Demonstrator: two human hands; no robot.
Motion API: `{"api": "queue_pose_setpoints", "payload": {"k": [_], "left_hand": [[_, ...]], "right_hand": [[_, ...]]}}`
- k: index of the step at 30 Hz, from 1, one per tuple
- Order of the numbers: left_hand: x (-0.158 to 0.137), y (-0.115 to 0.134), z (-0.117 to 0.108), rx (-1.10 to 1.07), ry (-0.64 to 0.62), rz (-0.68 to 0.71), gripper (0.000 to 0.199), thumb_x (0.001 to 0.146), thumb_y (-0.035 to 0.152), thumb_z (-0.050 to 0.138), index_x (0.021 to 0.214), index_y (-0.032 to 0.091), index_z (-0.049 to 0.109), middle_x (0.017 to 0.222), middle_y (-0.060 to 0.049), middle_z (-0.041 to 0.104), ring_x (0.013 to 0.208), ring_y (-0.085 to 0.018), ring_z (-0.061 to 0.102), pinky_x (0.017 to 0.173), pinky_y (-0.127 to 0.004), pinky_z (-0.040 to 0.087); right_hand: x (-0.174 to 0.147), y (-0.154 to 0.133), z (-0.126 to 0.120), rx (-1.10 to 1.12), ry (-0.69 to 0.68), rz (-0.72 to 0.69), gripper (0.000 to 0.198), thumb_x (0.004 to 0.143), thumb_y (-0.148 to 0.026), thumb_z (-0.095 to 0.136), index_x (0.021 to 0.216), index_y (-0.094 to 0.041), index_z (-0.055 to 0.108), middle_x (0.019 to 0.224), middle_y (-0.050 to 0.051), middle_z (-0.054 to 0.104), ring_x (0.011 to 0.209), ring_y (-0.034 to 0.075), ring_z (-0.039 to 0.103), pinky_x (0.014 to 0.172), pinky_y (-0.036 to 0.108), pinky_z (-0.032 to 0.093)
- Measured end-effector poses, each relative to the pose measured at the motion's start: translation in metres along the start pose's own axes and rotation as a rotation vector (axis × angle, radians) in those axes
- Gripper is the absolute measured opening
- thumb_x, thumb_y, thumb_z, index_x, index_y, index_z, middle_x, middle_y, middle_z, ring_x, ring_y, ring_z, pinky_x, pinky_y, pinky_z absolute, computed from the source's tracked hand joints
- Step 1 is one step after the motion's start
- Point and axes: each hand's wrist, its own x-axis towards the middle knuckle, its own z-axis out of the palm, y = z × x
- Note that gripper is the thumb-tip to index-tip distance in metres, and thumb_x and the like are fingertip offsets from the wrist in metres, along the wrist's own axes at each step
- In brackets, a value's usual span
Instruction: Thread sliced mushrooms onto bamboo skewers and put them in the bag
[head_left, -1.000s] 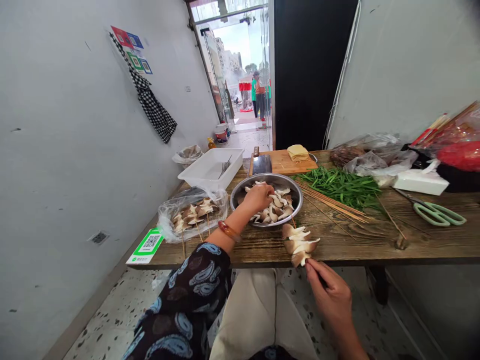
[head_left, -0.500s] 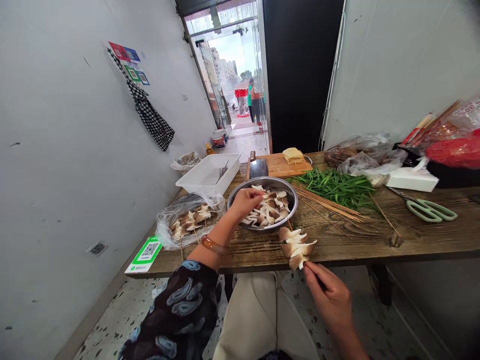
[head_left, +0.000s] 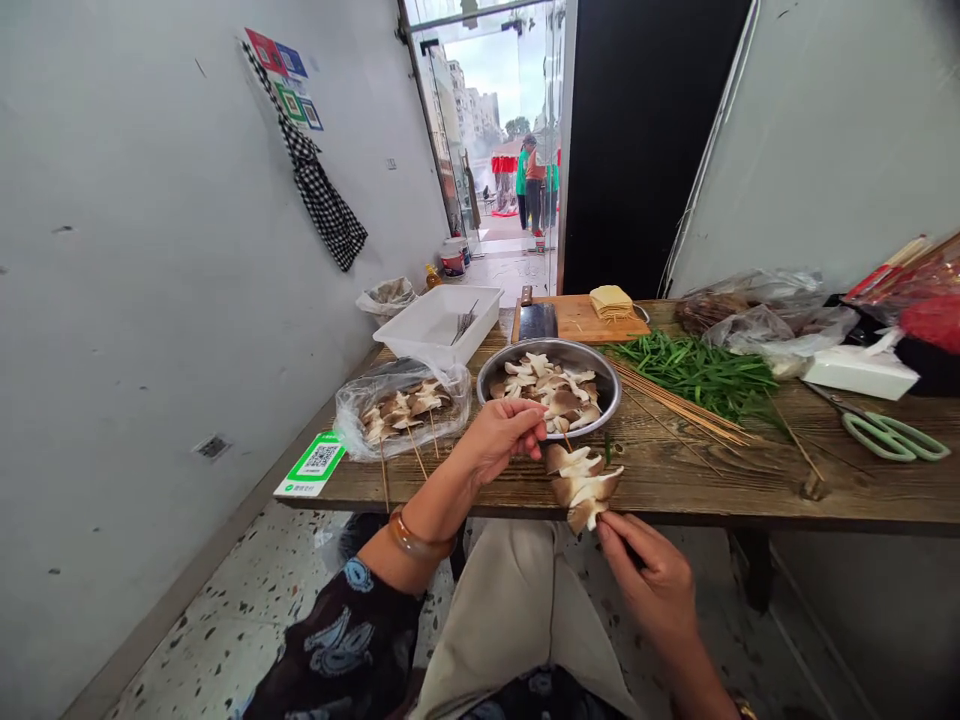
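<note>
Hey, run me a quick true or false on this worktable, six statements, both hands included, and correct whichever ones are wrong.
1. The right hand holds a mushroom skewer. True.
2. The left hand is inside the white tub. False: the left hand pinches a mushroom piece by the front rim of the metal bowl.
3. The cleaver lies on the wooden board. True.
4. The metal bowl holds green leaves. False: it holds mushrooms; the green leaves lie on the table to its right.
5. Sticks poke out from the clear plastic bag. True.
6. The green-handled scissors lie left of the bowl. False: the green-handled scissors lie far to its right.
</note>
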Motion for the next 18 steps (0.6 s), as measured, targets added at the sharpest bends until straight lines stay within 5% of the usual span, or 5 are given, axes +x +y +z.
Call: {"api": "queue_pose_setpoints", "payload": {"k": [18], "left_hand": [[-0.015,-0.006,-0.009,0.109,0.036,0.052,0.028,0.065,0.033,0.074,0.075,0.01,0.064,0.05,0.003,0.056,0.036,-0.003,0.039,0.035,-0.017,0.037]], "right_hand": [[-0.004,-0.004,0.002,-0.038,-0.048,-0.104,0.017,0.086,-0.019,0.06,0.091,-0.018,0.076,0.074,0.005,0.075,0.064,0.017,0.07,0.058,0.024,0.055]]}}
